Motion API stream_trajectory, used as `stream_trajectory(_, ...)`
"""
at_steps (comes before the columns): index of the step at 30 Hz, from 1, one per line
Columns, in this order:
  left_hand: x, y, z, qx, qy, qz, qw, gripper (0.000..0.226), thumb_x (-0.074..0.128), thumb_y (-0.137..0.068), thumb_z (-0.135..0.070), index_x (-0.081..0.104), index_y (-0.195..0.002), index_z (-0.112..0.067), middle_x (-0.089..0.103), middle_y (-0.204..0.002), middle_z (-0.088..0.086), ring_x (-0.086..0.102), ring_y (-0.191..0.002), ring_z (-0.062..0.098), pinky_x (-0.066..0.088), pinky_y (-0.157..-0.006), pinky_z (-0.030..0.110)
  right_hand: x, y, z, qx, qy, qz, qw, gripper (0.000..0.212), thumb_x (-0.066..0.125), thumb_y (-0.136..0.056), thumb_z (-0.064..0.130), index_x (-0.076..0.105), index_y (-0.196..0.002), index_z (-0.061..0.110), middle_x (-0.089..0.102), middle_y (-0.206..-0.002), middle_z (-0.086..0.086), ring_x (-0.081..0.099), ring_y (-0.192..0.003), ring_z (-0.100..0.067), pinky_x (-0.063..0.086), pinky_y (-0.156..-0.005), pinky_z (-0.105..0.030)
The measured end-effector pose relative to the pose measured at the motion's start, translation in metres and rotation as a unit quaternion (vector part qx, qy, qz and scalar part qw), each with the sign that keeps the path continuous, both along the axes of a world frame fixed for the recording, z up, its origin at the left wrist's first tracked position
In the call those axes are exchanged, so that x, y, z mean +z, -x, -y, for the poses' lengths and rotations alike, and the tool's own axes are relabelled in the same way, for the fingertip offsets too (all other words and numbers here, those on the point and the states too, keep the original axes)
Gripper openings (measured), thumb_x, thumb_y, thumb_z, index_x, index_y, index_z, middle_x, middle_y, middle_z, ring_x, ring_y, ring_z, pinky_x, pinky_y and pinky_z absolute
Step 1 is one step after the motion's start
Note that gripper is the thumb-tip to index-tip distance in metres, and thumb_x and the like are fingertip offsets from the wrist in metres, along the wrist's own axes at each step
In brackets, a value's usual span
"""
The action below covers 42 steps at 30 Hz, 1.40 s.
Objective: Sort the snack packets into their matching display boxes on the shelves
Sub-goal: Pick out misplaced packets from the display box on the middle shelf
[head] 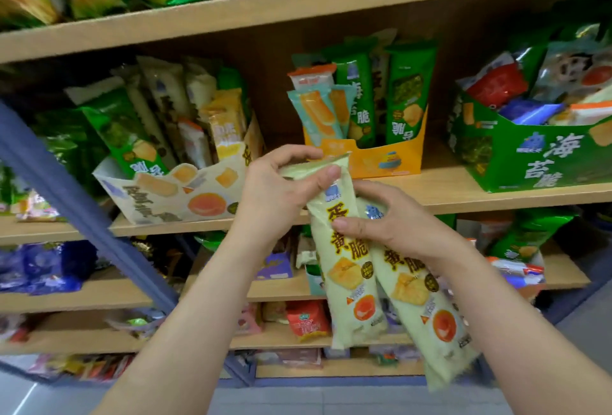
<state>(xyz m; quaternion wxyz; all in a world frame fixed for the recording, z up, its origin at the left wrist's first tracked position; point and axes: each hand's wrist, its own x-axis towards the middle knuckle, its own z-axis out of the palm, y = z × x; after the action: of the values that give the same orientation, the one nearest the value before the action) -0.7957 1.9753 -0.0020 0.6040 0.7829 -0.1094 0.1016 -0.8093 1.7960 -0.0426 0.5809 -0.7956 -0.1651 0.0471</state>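
So we've got two long pale-yellow snack packets with an orange yolk print, dead centre of the frame, held up in the air in front of the shelves and not in any box. The front packet (347, 269) has its top seal pinched between the thumb and curled fingers of the left hand (281, 189), so that crimped end is mostly covered. The back packet (420, 302) overlaps it just behind, lower right. Its top is hidden under the right hand (394, 222), which is curled round it with the thumb tip pressing on the front one. Its bottom end is smeared by blur.

Behind them, on the middle wooden shelf (463, 196), there's a white cardboard display box (172, 189) with yolk pictures at centre left. An orange cardboard box (374, 156) sits just above the hands, and a green cardboard box (530, 156) on the right is cut off by the frame edge. A blue-grey diagonal bar (66, 189) crosses the left side. We can't read the bags on the top or lower shelves, they're too blurry.
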Motion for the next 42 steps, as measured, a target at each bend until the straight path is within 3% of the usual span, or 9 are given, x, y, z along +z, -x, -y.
stream_trajectory(3, 0.015, 0.002, -0.037, -0.055, 0.040, -0.020, 0.997, 0.026, 0.078, -0.077, -0.019, 0.070, -0.101, -0.019, 0.073, -0.076, -0.002, 0.070, -0.075, 0.013, 0.056, -0.066, 0.027, 0.008, -0.005, -0.036, 0.007, -0.082, -0.005, 0.997, 0.040, 0.078, -0.075, 0.028, 0.069, -0.115, 0.027, 0.073, -0.111, 0.014, 0.068, -0.105, -0.005, 0.055, -0.088, -0.025)
stream_trajectory(5, 0.023, 0.002, -0.063, -0.079, -0.023, -0.010, 0.997, 0.020, 0.076, -0.082, -0.021, 0.071, -0.101, -0.022, 0.073, -0.083, -0.004, 0.069, -0.079, 0.010, 0.054, -0.068, 0.025, 0.011, -0.009, -0.058, 0.001, -0.088, 0.001, 0.996, 0.032, 0.078, -0.078, 0.020, 0.070, -0.109, 0.026, 0.075, -0.104, 0.015, 0.070, -0.099, -0.004, 0.054, -0.080, -0.018)
stream_trajectory(9, 0.037, 0.000, -0.110, -0.043, -0.235, 0.073, 0.968, 0.014, 0.067, -0.088, -0.041, 0.066, -0.102, -0.041, 0.068, -0.083, -0.018, 0.063, -0.076, 0.006, 0.056, -0.073, 0.038, 0.018, -0.020, -0.093, -0.029, -0.011, 0.045, 0.999, 0.036, 0.078, -0.071, 0.049, 0.069, -0.106, 0.045, 0.069, -0.114, 0.016, 0.064, -0.108, -0.003, 0.053, -0.094, -0.032)
stream_trajectory(14, 0.070, 0.016, -0.165, 0.084, -0.014, 0.195, 0.977, 0.013, 0.067, -0.085, -0.032, 0.070, -0.096, -0.038, 0.074, -0.086, -0.010, 0.071, -0.081, 0.015, 0.060, -0.072, 0.047, 0.063, -0.030, -0.094, -0.040, -0.146, 0.110, 0.982, 0.036, 0.073, -0.087, 0.026, 0.065, -0.116, 0.046, 0.068, -0.119, 0.005, 0.069, -0.098, -0.012, 0.058, -0.079, -0.033)
stream_trajectory(18, 0.087, 0.021, -0.197, 0.163, 0.130, 0.270, 0.940, 0.012, 0.063, -0.084, -0.029, 0.065, -0.095, -0.032, 0.073, -0.078, -0.014, 0.069, -0.073, 0.004, 0.059, -0.059, 0.027, 0.105, -0.040, -0.097, -0.158, -0.301, 0.249, 0.907, 0.027, 0.077, -0.079, 0.024, 0.067, -0.103, 0.033, 0.071, -0.097, 0.007, 0.068, -0.088, -0.011, 0.056, -0.076, -0.030)
stream_trajectory(25, 0.079, 0.010, -0.210, 0.235, -0.008, 0.357, 0.904, 0.018, 0.062, -0.095, -0.032, 0.065, -0.108, -0.043, 0.068, -0.102, -0.006, 0.066, -0.098, 0.027, 0.055, -0.079, 0.058, 0.129, -0.060, -0.146, -0.266, -0.319, 0.407, 0.813, 0.021, 0.070, -0.091, 0.019, 0.056, -0.101, 0.030, 0.058, -0.094, 0.015, 0.056, -0.089, 0.002, 0.046, -0.085, -0.020)
stream_trajectory(35, 0.086, 0.000, -0.231, 0.261, -0.008, 0.444, 0.857, 0.016, 0.060, -0.097, -0.028, 0.064, -0.113, -0.026, 0.067, -0.104, -0.001, 0.064, -0.099, 0.031, 0.053, -0.079, 0.060, 0.133, -0.073, -0.173, -0.339, -0.302, 0.498, 0.738, 0.018, 0.065, -0.094, 0.013, 0.051, -0.105, 0.012, 0.052, -0.099, 0.010, 0.052, -0.091, 0.003, 0.044, -0.087, -0.019)
stream_trajectory(39, 0.095, -0.008, -0.250, 0.272, 0.009, 0.493, 0.827, 0.018, 0.059, -0.098, -0.021, 0.061, -0.115, -0.013, 0.065, -0.105, -0.002, 0.063, -0.098, 0.027, 0.052, -0.080, 0.058, 0.124, -0.086, -0.184, -0.386, -0.254, 0.529, 0.712, 0.019, 0.061, -0.097, 0.012, 0.055, -0.106, -0.003, 0.051, -0.101, -0.003, 0.052, -0.092, -0.017, 0.045, -0.087, -0.026)
stream_trajectory(42, 0.100, -0.018, -0.265, 0.229, 0.006, 0.487, 0.843, 0.017, 0.061, -0.097, -0.025, 0.062, -0.114, -0.021, 0.066, -0.107, 0.002, 0.064, -0.100, 0.031, 0.053, -0.079, 0.058, 0.115, -0.093, -0.204, -0.407, -0.230, 0.534, 0.705, 0.021, 0.061, -0.096, 0.011, 0.055, -0.105, -0.007, 0.050, -0.102, -0.009, 0.053, -0.092, -0.025, 0.046, -0.087, -0.029)
